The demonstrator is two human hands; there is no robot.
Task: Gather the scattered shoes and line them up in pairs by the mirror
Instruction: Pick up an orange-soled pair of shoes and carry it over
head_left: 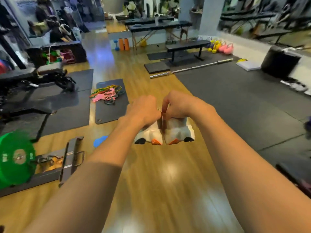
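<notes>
I hold a pair of white shoes with orange and black sole patches in front of me, above the wooden floor. My left hand grips the left shoe from above. My right hand grips the right shoe the same way. The two shoes hang side by side, touching, heels toward me. The mirror runs along the wall at the far right. A row of white shoes lies on the floor below it, partly cut off by the frame edge.
A green weight plate on a bar sits at the left. Black mats with coloured bands lie ahead left. A barbell, a black bench, kettlebells and a black box stand ahead and right.
</notes>
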